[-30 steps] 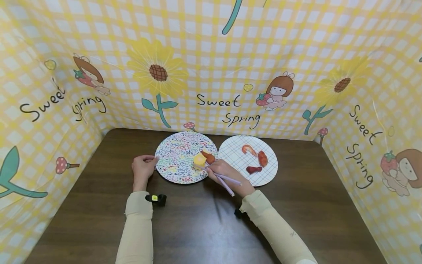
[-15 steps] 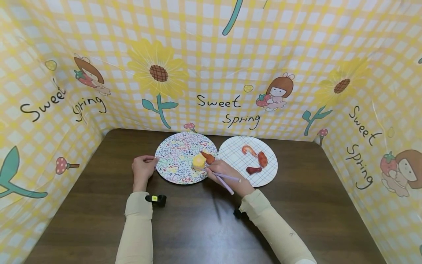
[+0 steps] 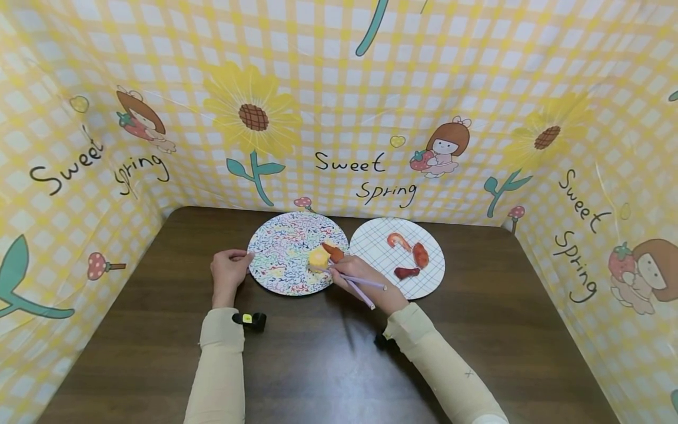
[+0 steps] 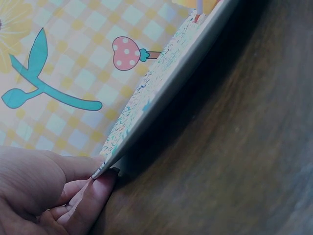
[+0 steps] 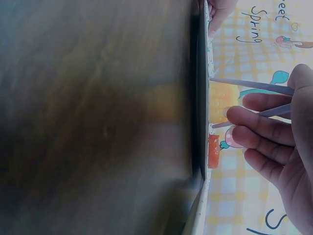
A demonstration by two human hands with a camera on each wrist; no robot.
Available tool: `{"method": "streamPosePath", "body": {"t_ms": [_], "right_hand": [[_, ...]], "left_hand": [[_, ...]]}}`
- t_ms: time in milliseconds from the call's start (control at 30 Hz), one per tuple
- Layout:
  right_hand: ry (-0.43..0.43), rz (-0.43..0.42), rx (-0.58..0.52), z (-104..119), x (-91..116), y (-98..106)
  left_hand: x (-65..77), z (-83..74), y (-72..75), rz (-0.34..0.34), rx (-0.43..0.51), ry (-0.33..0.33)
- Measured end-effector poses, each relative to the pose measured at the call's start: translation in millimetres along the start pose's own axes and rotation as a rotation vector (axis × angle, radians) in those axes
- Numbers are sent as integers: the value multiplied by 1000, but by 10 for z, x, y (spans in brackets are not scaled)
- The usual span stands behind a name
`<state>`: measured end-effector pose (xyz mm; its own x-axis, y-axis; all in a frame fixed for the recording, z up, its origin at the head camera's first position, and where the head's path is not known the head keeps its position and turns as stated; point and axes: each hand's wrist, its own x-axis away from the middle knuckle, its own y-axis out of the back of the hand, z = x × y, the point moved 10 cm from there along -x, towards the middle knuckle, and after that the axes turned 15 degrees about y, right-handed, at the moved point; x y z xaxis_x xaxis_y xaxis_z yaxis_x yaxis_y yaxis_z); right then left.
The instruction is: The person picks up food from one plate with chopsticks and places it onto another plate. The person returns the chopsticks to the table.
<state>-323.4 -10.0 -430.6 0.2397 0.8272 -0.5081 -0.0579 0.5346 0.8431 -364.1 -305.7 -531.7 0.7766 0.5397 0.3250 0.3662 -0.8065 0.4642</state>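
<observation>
Firmly enough to show thumb and fingers meeting, the left hand (image 3: 230, 274) pinches the left rim of a round white plate scribbled with multicoloured squiggles (image 3: 281, 247). On that plate's right side sits a chunky yellow corn piece (image 3: 318, 258) with rows of kernels, and just beside it, to the right, lies an orange-brown food piece (image 3: 334, 253). The right hand (image 3: 359, 274), fingers bent, grips two slender pale-purple chopsticks (image 5: 254, 84), their tips spread to either side of the corn; whether both touch it I cannot tell. Right of the squiggled plate, close against it, is a round white plate with a dark grid of lines (image 3: 371, 241), carrying a curled orange shrimp (image 3: 399, 239) on the far side, a reddish-orange food piece (image 3: 421, 255) to the right, and a dark red drumstick-shaped piece (image 3: 406, 273) nearer. Both plates stand toward the far edge of a dark brown wooden table (image 3: 296, 365).
</observation>
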Motion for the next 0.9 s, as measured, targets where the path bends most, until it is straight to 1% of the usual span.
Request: {"method": "streamPosePath", "body": {"t_ms": [167,300,400,600,800,900], "right_hand": [[-30,23,-7,-78,10,-61],[-36,23,-1,-92,4,-64],[-44,14,-21,-80,-7,-41],[-83,33,-76,-135,35,-73],[-83,-5,-111,-109,90,-19],[-104,-12,-122,-102,123,16]], "left_hand": [[5,-20,4,-3,-7,-2],[10,-41,7,-5,-13,-12],[9,-42,8,-8,-19,-19],[3,-26,5,-16,-25,-18],[8,-8,2,-7,-8,-13],[6,4,4,-5,-2,-14]]}}
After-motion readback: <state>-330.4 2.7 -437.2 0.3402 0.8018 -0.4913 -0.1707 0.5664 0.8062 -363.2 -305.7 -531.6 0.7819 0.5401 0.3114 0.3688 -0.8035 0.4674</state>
